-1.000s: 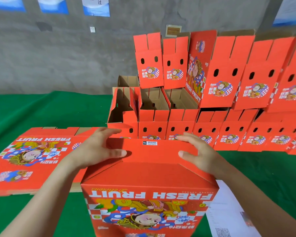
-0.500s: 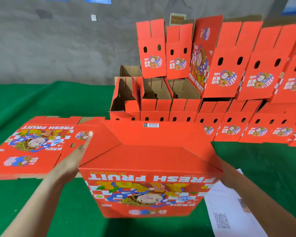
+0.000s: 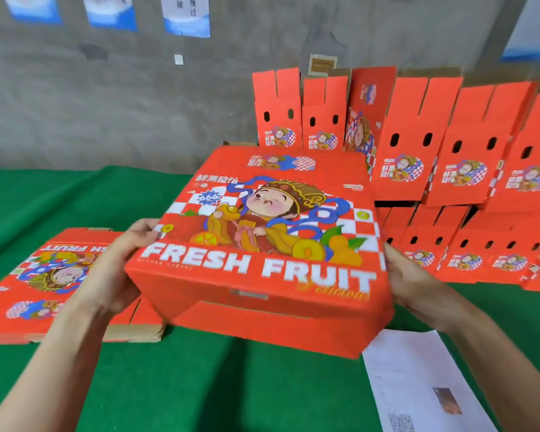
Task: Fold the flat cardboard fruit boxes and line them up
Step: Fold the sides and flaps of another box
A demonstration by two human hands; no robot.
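On the green table, folded boxes stand in rows from 12 to 3 o'clock. At centre the fruit box is held tilted above the table, printed face up, with the flat stack at 9 o'clock. The left hand grips its 9 o'clock edge, thumb on top; the right hand clasps its 3 o'clock edge, fingers hidden.

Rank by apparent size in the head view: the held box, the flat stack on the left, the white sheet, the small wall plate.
1. held box, though its nearness to the camera inflates it
2. flat stack, partly hidden
3. white sheet, cut by the frame edge
4. wall plate, clearly smallest
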